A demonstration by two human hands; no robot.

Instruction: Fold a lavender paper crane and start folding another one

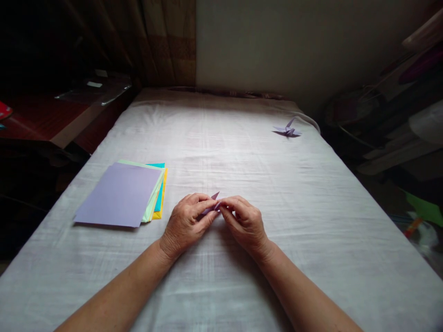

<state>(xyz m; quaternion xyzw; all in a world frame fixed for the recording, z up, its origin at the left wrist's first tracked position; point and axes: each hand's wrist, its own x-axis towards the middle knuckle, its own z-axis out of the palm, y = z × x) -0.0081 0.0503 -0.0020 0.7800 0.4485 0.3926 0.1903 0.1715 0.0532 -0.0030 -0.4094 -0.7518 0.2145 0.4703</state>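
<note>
Lower centre of frame: left hand (187,222) and right hand (246,222) both pinch folded paper (215,196). Sheet stack (117,196) lies mid-left; purple crane (288,131) rests upper right.

Bare forearms (126,286), bare left hand (185,221) and right hand (247,223), wrists (166,249) apparently creased

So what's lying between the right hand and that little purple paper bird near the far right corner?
Just lightly creased white cloth; in the head view, nothing else lies between the right hand and the purple paper bird.
</note>
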